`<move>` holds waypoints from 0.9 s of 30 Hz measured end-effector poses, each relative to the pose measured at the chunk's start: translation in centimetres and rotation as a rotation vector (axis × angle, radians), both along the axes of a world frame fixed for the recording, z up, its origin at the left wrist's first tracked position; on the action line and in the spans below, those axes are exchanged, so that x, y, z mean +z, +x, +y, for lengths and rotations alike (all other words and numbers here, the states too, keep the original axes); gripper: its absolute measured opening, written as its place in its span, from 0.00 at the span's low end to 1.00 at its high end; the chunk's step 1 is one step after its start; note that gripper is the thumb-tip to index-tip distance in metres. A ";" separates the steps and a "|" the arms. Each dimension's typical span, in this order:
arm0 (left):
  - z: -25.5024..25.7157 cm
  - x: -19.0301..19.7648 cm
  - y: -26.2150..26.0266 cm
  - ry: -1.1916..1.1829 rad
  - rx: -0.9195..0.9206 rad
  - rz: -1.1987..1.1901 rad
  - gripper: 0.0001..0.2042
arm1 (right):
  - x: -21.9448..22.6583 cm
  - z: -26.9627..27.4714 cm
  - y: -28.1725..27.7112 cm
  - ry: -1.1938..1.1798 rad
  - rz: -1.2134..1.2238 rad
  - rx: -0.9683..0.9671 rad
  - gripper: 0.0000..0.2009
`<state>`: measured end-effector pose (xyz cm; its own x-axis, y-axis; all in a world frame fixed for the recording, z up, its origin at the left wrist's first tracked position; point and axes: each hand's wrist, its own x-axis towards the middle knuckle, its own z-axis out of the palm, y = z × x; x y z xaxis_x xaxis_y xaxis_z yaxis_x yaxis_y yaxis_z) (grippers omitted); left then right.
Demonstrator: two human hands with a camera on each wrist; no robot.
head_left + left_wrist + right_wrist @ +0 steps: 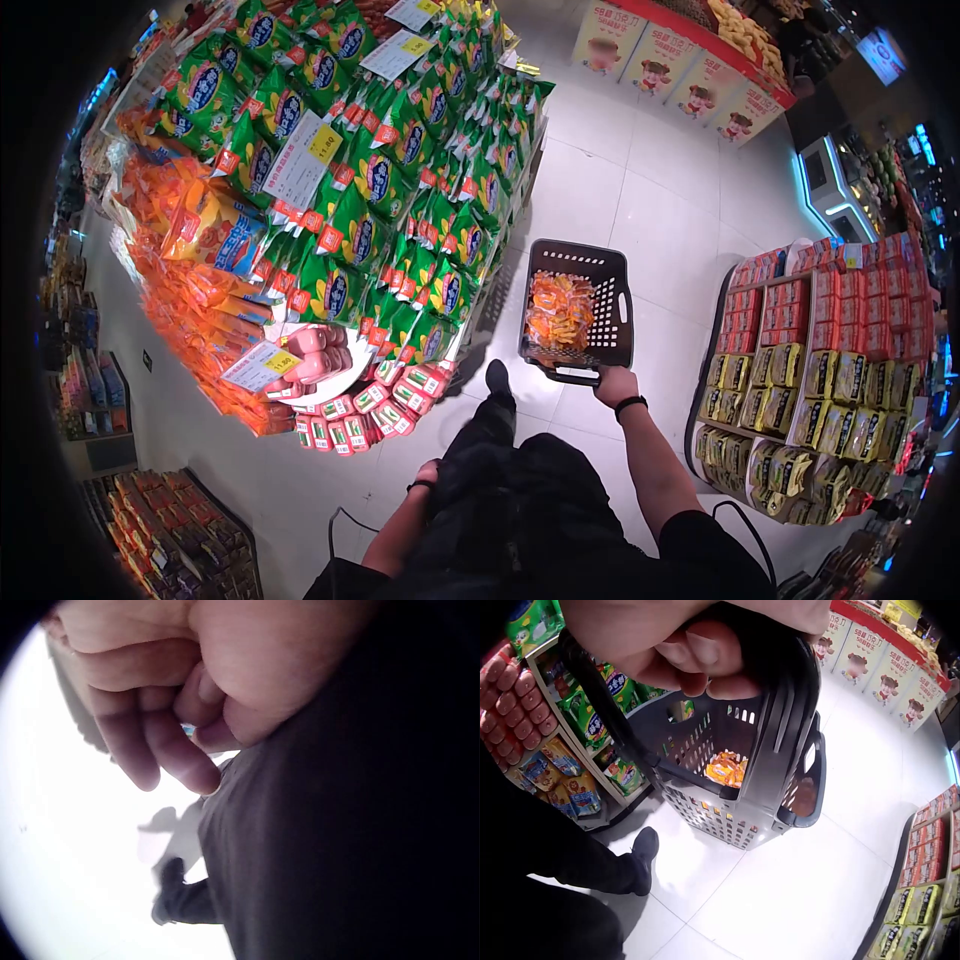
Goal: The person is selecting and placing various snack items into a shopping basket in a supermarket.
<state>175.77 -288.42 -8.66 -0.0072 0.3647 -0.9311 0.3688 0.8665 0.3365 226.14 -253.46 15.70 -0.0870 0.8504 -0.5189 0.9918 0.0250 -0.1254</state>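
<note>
My right hand [616, 386] grips the handle [573, 377] of a dark plastic shopping basket [592, 256], held out ahead of me. In the right wrist view the fingers [718, 654] of that hand curl round the handle, and the perforated basket [705, 814] hangs below. Orange, clear-wrapped snack packets [560, 312] lie inside, toward the basket's left side. By my left thigh hangs my left hand [428, 472]. The left wrist view shows this left hand [172, 682] with loosely curled fingers beside dark trousers [300, 847], holding nothing.
A large display of green snack bags [355, 235] rises at the left, with orange bags [205, 235] and pink packs [345, 430] along its near side. A shelf of red boxes [845, 300] and yellow packets [780, 375] stands right. Cartoon-printed boxes [660, 60] stand ahead across the tiled floor [640, 190].
</note>
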 end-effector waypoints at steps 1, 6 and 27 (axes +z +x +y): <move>3.3 4.4 0.6 -0.098 -0.247 0.057 0.19 | -0.2 1.2 0.1 -0.002 -0.002 0.007 0.13; 4.7 3.4 1.4 -0.112 0.350 -0.186 0.17 | -0.5 6.6 -0.6 -0.045 0.017 -0.032 0.15; 19.4 10.7 17.2 0.103 0.104 0.299 0.19 | -2.7 28.8 -1.8 -0.077 0.096 -0.078 0.13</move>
<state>192.99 -268.98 2.00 -0.3166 0.4395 -0.8406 0.3756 0.8718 0.3143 224.30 -224.63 13.00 -0.0747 0.8146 -0.5752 0.9738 -0.0646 -0.2180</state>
